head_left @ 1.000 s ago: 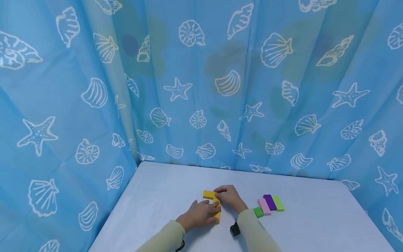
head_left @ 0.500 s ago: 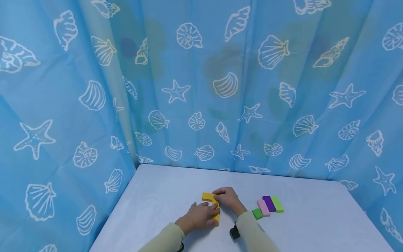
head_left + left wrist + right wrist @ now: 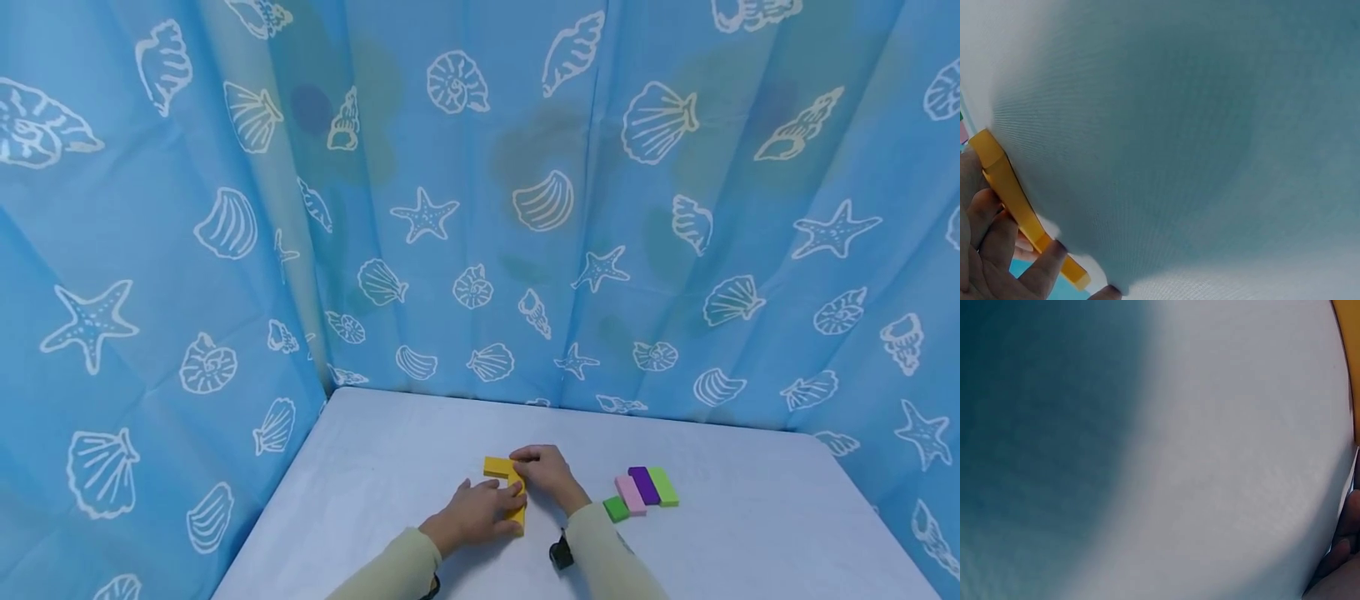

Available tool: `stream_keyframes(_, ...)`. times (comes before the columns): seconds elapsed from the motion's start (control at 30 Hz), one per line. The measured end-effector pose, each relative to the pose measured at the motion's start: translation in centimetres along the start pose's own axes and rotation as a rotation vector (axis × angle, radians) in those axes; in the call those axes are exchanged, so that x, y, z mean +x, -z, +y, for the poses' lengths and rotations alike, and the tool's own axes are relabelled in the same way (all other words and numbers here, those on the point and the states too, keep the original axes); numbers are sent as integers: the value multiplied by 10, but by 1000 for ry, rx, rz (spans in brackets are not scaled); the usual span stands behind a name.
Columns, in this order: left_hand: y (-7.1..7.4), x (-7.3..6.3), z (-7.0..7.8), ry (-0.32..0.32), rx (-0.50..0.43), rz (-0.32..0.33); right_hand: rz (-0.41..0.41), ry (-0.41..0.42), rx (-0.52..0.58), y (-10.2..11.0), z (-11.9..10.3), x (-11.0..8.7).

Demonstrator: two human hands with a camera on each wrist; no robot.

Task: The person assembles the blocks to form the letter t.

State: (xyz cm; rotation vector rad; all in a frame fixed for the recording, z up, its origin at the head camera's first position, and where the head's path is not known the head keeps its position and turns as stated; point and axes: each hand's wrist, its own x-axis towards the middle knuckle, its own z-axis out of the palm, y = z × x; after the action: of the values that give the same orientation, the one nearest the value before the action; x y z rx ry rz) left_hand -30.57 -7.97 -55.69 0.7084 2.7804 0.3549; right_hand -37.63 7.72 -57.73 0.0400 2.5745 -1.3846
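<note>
A blue curtain with white shells and starfish rises beyond the yellow blocks and to their left, its top out of frame. The white table carries the yellow blocks, its near edge cut off. Pale sleeves run in from the near side of the blocks, both cropped below.

The left hand comes from the left of the yellow blocks and covers much of their near arm, so their number is hard to make out; its grip is loose, the fingers spread and touching the blocks. The right hand hides the far right corner of the blocks with its fingertips; whether its grip pinches them I cannot tell, as the right wrist view shows only slivers of fingers and yellow. Blur fills most of both wrist views.

A black device, partly behind the right sleeve, sits to the near right of the yellow blocks. Well to their right, past the right hand, lime, purple, pink and smaller green blocks lie side by side.
</note>
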Motion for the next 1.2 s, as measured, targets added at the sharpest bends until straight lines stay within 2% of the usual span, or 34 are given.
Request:
stream_keyframes(0.53,2,1,1,-22,15,0,10,-27,24,0,-1,3)
stream_keyframes(1.2,3,-2,0,-14,12,-5,-1,7,25,-2,0,1)
